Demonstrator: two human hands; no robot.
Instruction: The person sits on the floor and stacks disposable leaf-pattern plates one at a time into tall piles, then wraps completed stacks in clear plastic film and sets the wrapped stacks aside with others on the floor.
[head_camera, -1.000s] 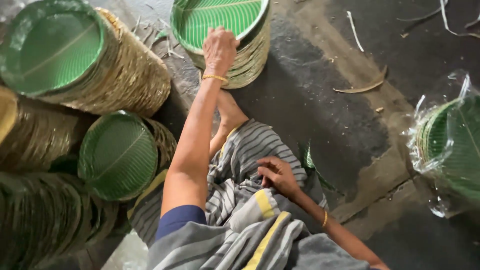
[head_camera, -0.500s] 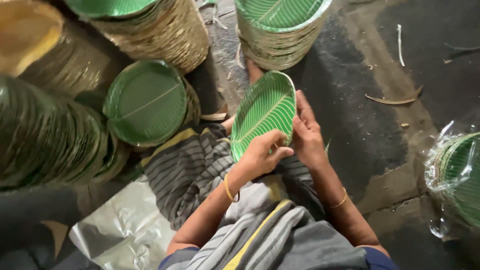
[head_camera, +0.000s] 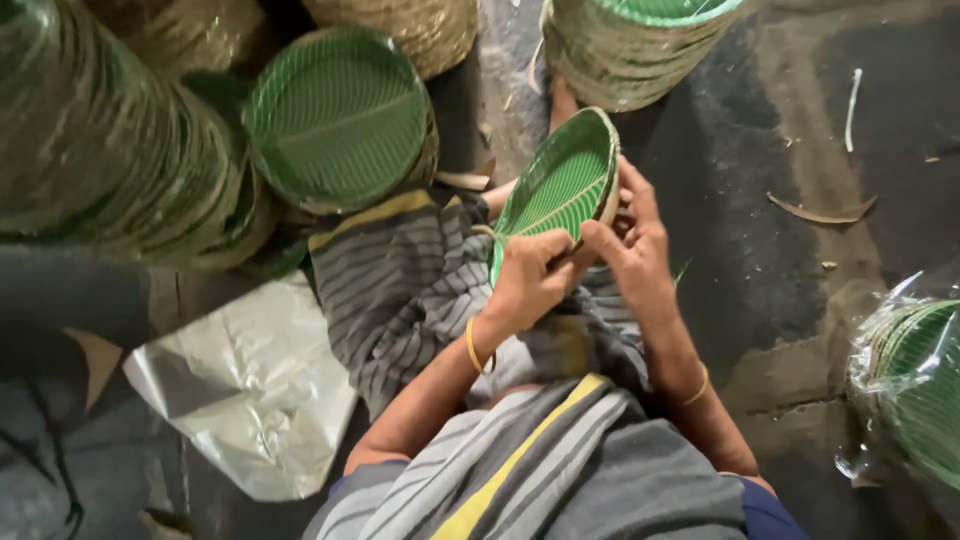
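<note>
Since the earlier frame, our view has dropped closer and the green leaf plate (head_camera: 560, 185) has tilted more on edge, its ribbed face turned toward our left.

From the head camera, we see only this one view. Our left hand (head_camera: 530, 280) wraps the plate's near rim from below, its grip clamped on the edge with the thumb over the green face. Our right hand (head_camera: 630, 245) closes on the plate from the right side, fingers (head_camera: 635, 190) curled behind the pale rim and thumb pressing near the left hand; that grip too is shut on the plate. So the plate stands between both hands, rising up and away from them, above our lap in striped grey cloth (head_camera: 420, 280).

Just beyond the plate's far tip sits a tall stack of plates (head_camera: 630, 50) on the dark floor (head_camera: 760, 200). To our left another stack (head_camera: 340, 120) shows its green top face, touching a leaning row of plates (head_camera: 110, 150). A crumpled silvery sheet (head_camera: 250, 390) lies near our left elbow. A bundle in clear plastic (head_camera: 915, 380) rests well apart on our right.
</note>
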